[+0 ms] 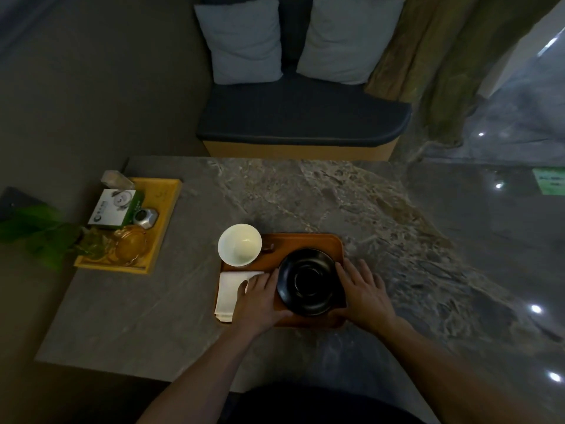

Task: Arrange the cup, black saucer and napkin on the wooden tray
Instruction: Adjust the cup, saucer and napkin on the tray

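The black saucer [308,281] lies on the right half of the wooden tray [305,241]. My left hand [260,296] touches the saucer's left rim and my right hand [360,290] its right rim, fingers spread along the edges. A white cup [240,249] stands empty at the tray's far left corner. A folded white napkin [230,293] lies on the tray's near left part, partly under my left hand. A small dark piece [269,247] sits on the tray just right of the cup.
A yellow tray [169,215] at the table's left holds a tissue box [114,208], a metal object [146,218], and glass dishes [130,246]. Green leaves [39,232] reach in from the left. A cushioned bench [302,117] stands beyond the stone table [305,191].
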A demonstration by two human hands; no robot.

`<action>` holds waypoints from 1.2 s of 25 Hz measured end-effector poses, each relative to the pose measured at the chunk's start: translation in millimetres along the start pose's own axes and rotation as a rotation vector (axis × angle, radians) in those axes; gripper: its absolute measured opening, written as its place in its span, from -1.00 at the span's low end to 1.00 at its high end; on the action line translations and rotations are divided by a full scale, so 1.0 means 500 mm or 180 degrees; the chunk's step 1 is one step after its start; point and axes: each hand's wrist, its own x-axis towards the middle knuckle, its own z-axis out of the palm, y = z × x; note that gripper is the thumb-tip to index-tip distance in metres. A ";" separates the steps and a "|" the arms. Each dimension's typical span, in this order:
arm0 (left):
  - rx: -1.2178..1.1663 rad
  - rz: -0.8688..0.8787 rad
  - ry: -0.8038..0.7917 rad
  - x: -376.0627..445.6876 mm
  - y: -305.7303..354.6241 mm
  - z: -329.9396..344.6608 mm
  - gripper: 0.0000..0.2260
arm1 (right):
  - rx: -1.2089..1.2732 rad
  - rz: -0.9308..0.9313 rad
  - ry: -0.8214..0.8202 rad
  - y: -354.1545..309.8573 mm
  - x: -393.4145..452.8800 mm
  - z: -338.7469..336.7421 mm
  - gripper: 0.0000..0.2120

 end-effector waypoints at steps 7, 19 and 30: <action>0.0065 -0.0053 -0.0019 0.017 -0.004 0.027 -0.06 | -0.0084 -0.0204 0.0207 0.009 0.009 0.016 0.02; 0.0018 0.0078 -0.0092 0.024 -0.017 0.012 -0.07 | -0.0082 -0.0251 0.0181 0.006 0.004 0.022 0.02; -0.0020 0.0026 -0.0070 0.025 -0.025 0.017 -0.07 | -0.0062 -0.0284 0.0157 -0.011 0.013 0.001 -0.02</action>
